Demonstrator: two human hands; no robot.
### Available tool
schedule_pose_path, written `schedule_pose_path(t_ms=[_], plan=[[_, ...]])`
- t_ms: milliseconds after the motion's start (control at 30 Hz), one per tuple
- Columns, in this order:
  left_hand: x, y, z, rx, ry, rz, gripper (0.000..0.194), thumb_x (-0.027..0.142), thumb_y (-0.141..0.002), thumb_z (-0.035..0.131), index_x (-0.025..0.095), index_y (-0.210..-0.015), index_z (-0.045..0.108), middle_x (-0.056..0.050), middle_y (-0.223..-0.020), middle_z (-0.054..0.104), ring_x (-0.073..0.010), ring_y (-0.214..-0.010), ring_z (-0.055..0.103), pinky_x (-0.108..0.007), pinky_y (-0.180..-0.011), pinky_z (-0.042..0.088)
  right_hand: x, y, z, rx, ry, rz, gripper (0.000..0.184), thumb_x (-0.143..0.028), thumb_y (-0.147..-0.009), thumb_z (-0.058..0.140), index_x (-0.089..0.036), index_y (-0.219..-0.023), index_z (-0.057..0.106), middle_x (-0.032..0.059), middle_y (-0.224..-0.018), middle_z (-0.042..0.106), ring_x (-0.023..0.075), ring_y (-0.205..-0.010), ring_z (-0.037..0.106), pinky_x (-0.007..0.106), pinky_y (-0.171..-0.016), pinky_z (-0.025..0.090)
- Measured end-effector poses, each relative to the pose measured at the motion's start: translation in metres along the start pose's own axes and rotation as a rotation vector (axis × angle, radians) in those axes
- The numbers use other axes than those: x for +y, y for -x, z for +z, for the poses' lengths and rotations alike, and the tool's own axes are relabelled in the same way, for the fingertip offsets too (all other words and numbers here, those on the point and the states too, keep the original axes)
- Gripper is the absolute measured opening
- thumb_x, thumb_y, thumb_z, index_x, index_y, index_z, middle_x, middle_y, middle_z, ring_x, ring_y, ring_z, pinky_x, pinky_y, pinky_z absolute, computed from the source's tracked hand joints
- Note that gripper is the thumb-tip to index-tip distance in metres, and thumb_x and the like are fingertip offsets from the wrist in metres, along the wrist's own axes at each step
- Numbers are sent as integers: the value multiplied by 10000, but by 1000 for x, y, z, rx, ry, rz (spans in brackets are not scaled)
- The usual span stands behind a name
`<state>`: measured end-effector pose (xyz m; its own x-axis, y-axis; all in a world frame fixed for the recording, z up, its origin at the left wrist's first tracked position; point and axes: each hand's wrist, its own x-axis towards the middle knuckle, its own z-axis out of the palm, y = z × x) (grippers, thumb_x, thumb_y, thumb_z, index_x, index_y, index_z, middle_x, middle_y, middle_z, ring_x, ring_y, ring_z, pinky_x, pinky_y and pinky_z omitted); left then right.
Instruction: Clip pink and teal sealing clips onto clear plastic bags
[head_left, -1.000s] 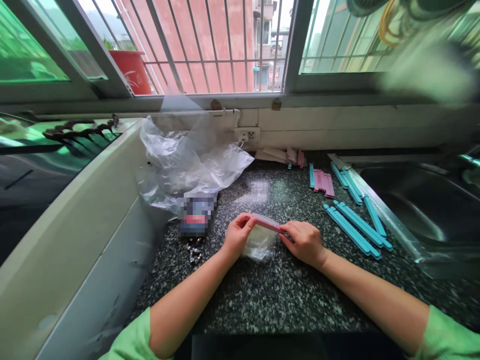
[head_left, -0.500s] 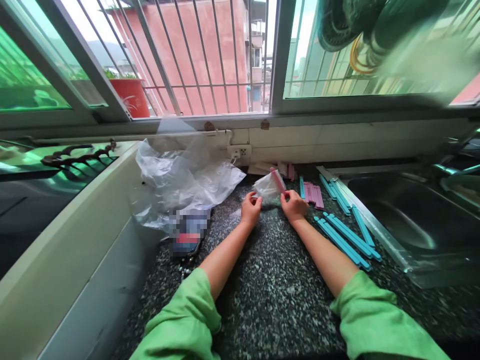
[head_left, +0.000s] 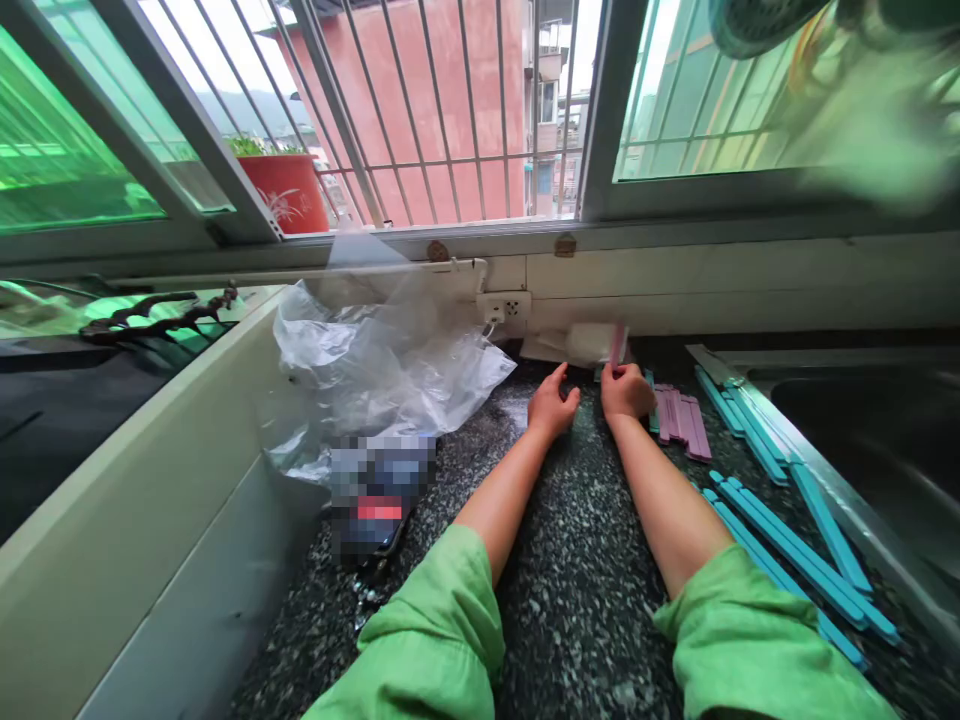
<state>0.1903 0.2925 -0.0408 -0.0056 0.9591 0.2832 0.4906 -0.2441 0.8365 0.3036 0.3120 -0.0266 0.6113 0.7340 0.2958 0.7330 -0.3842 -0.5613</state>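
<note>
In my right hand [head_left: 628,392], the closed fingers pinch the lower end of a narrow pink plastic strip [head_left: 618,345]. The strip stands along the edge of a small clear bag [head_left: 591,343], whose far side lies by the wall. My left hand [head_left: 553,407] is to the left, empty, with thumb and fingers apart. Just right of my right hand lie several short pink strips [head_left: 682,422], with a blue one beside them. Longer blue strips [head_left: 806,545] are spread further right.
A large crumpled clear bag [head_left: 375,360] covers the left of the dark speckled counter [head_left: 577,600]. A blurred-out phone [head_left: 382,495] lies before it. A sink [head_left: 847,420] borders the right, a raised pale ledge [head_left: 150,480] the left. A socket [head_left: 506,310] is on the wall.
My left hand has let go of the small bag and opened. My right hand has carried the bag and pink strip toward the wall. The view has shifted slightly.
</note>
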Motion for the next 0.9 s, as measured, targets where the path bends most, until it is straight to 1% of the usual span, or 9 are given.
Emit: schedule_pose_path(t_ms=[167, 300, 400, 467, 567, 700, 800, 900], plan=[[-5, -7, 3, 19, 15, 24, 460, 176, -730, 555, 167, -1190, 540, -86, -1096, 617, -160, -789, 596, -306, -823, 470, -4, -9, 6, -22, 21, 20, 322, -397, -812, 456, -159, -893, 658, 129, -806, 668, 242, -750, 621, 308, -615, 372], [-7, -4, -1, 65, 73, 5, 419, 104, -718, 524, 114, -1136, 566, -113, -1042, 623, -175, -858, 588, -309, -845, 464, -4, -8, 5, -39, 23, 4, 297, -394, -789, 503, -156, -861, 666, 138, -802, 667, 250, -737, 611, 309, -606, 359], [-9, 9, -10, 125, 135, -39, 416, 84, -709, 520, 128, -1121, 562, -99, -1013, 621, -156, -792, 587, -307, -818, 473, -5, -4, 1, -31, 7, -40, 304, -385, -787, 514, -145, -915, 651, 139, -825, 660, 244, -731, 596, 304, -603, 339], [-11, 21, -20, 168, 179, -72, 422, 79, -706, 521, 149, -1121, 552, -82, -1003, 615, -131, -718, 573, -302, -789, 480, -6, 2, -4, -22, -13, -93, 282, -337, -806, 487, -144, -947, 638, 129, -854, 656, 227, -731, 583, 295, -606, 324], [-13, 43, -38, 227, 230, -108, 449, 65, -699, 519, 139, -1142, 522, -86, -1019, 597, -103, -646, 538, -287, -755, 485, -11, 17, -9, -19, -48, -191, 252, -264, -814, 453, -142, -936, 636, 112, -868, 650, 198, -712, 562, 278, -599, 302], [-13, 72, -63, 272, 265, -143, 461, 56, -694, 519, 125, -1149, 502, -103, -1055, 576, -90, -630, 526, -279, -742, 483, -27, 51, -13, -48, -107, -336, 238, -267, -806, 451, -147, -874, 644, 86, -817, 651, 173, -680, 544, 252, -580, 294], [-14, 95, -78, 274, 282, -163, 454, 62, -697, 521, 119, -1146, 495, -119, -1079, 567, -101, -666, 544, -279, -740, 484, -50, 79, -16, -79, -152, -448, 231, -296, -812, 456, -172, -862, 644, 60, -822, 660, 162, -708, 556, 236, -600, 315], [-14, 118, -89, 280, 285, -190, 436, 67, -714, 510, 144, -1143, 493, -113, -1093, 562, -104, -677, 550, -285, -745, 489, -79, 102, -25, -107, -191, -576, 241, -316, -826, 441, -181, -857, 639, 53, -824, 662, 165, -732, 567, 232, -620, 332]])
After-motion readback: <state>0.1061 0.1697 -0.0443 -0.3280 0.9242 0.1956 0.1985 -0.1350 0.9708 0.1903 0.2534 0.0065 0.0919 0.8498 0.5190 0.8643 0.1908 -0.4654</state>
